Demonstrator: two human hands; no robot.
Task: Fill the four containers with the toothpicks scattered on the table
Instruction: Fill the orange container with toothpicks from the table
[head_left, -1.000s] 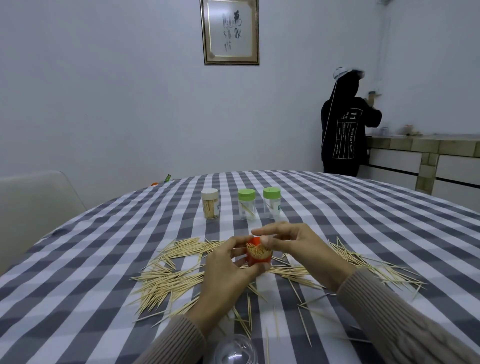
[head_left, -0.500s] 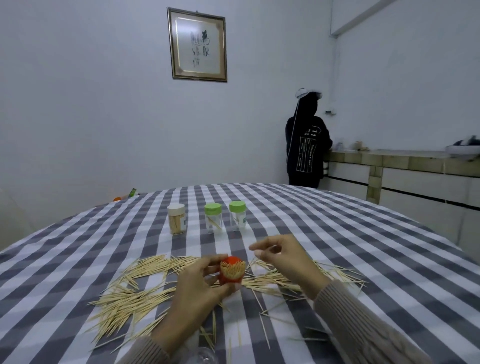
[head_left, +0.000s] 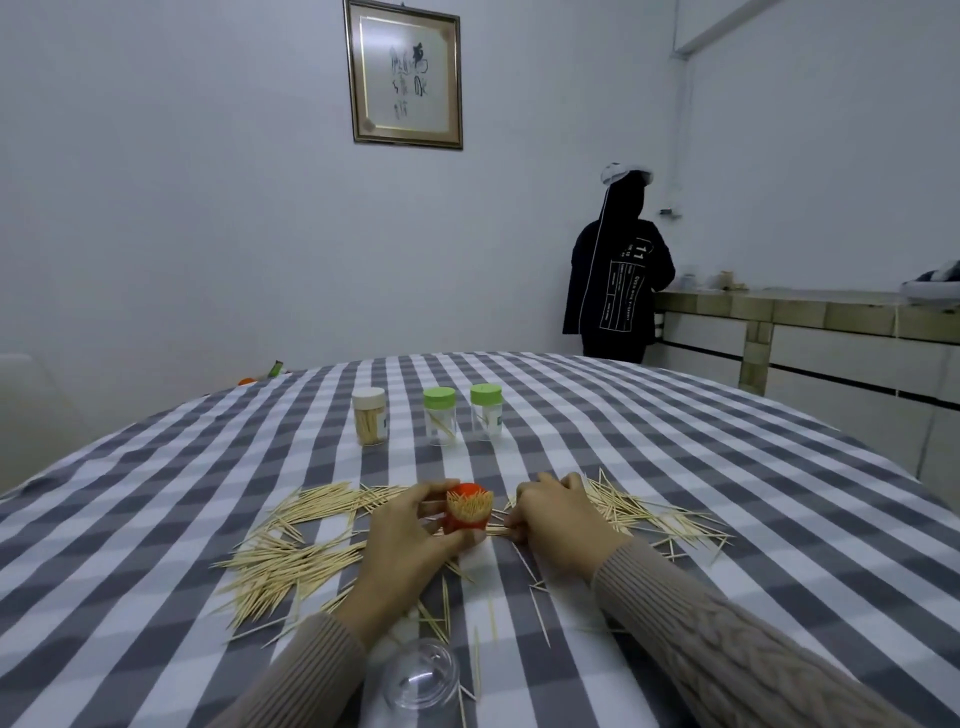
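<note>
The left hand (head_left: 410, 535) grasps an orange cup (head_left: 467, 512) packed with toothpicks standing on end, fingers and thumb curled round it, just above the counter (head_left: 675, 467) with its grey-and-white check cloth. The right hand (head_left: 556, 514) lies palm down just right of the cup, its fingertips (head_left: 511, 522) bent down onto loose toothpicks; whether they pinch any cannot be told. Scattered toothpicks (head_left: 296, 551) lie in a broad heap to the left of the hands, and a second spread (head_left: 639, 506) fans out to the right, with single sticks strewn nearer. A clear lid (head_left: 418, 678) sits at the near edge, between the sleeves. Farther off stand three jars in a row: a white-capped jar (head_left: 369, 415) on the left, full of toothpicks, a green-capped jar (head_left: 439, 415) in the middle holding a few, and another green-capped jar (head_left: 486, 411) on the right. At the far right a person in black (head_left: 618, 280) stands by a tiled ledge (head_left: 779, 312), and a framed picture (head_left: 406, 73) hangs on the wall.
</note>
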